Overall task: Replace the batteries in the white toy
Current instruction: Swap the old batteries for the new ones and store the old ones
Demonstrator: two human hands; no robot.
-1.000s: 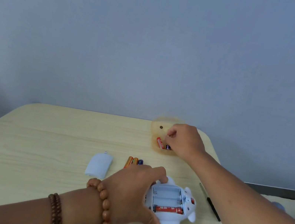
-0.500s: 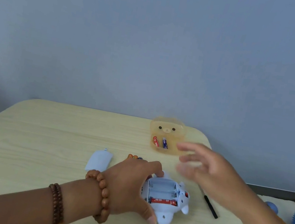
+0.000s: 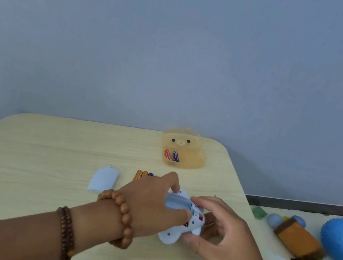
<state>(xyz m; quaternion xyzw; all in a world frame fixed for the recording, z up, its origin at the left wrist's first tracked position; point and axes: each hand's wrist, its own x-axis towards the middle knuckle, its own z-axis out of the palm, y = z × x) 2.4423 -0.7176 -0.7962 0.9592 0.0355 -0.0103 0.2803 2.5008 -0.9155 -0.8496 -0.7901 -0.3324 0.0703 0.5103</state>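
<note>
Both hands together, clamped on the white toy [image 3: 170, 235] near the front right of the pale wooden table [image 3: 37, 152]. Left hand [image 3: 153, 204] wrapped over the body from the left, fingertips hooked on the far edge and thumb lying across the open battery bay, evidently to pin the shell steady. Right hand [image 3: 223, 236] pinching the toy's right end, index finger on top and thumb underneath. Probably tipping the toy up to work a cell loose. Looks raised off the table on that side, though blur and the covering fingers make this hard to confirm.

A sliver of red battery [image 3: 185, 224] showing down in the bay beside the left thumb, so at least one cell not yet out.

Battery cover [image 3: 103, 178] lying off the toy to the left, well apart, leaving the bay open. Loose batteries [image 3: 142, 174] side by side just beyond the left hand, within easy reach, likely the fresh set. Translucent orange bear-faced box [image 3: 192, 163] at the far edge, holding two batteries [image 3: 172, 155], presumably spent ones kept apart to avoid mixing.
</note>
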